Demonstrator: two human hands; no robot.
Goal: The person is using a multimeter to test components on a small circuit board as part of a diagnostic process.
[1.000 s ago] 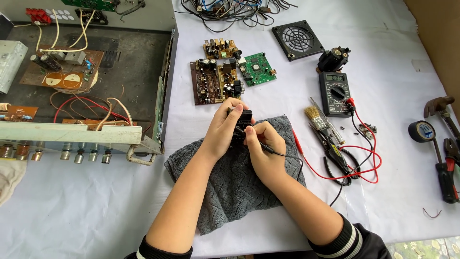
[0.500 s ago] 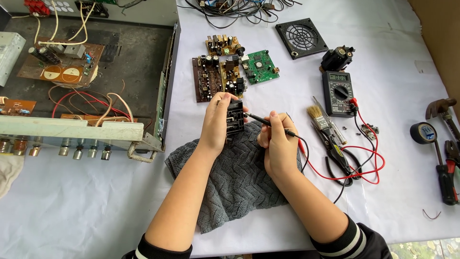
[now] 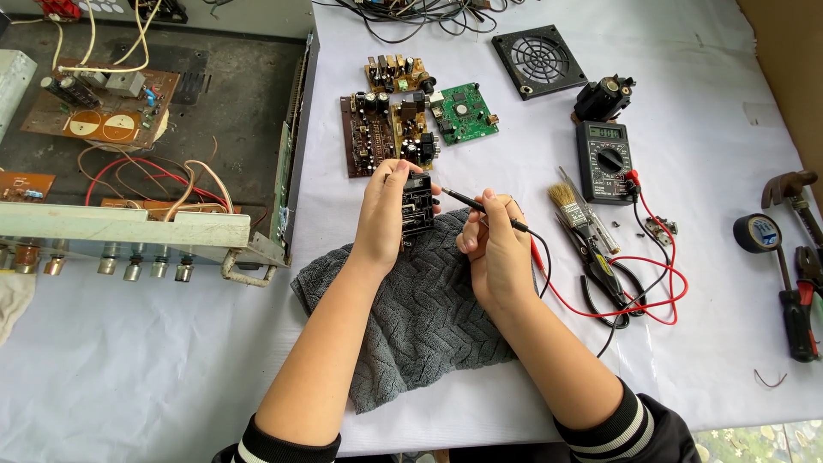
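While the left hand grips the small black module upright above the far edge of the grey towel, the main hazard is probe slip: the black test probe approaches at a shallow angle, and a slight tremor could likely skate its tip off the contact or bridge two adjacent pins. The module is held only by finger pressure, so it could twist or drop onto the towel. The red lead and black lead loop loosely to the right near the paintbrush; a snag there could tug the probe. Left-hand fingers are curled around the module's left side, thumb on top, wrist raised. The right hand pinches the probe pen-style, tip pointing left toward the module, forearm angled in from the near right. The multimeter lies far right, well apart.
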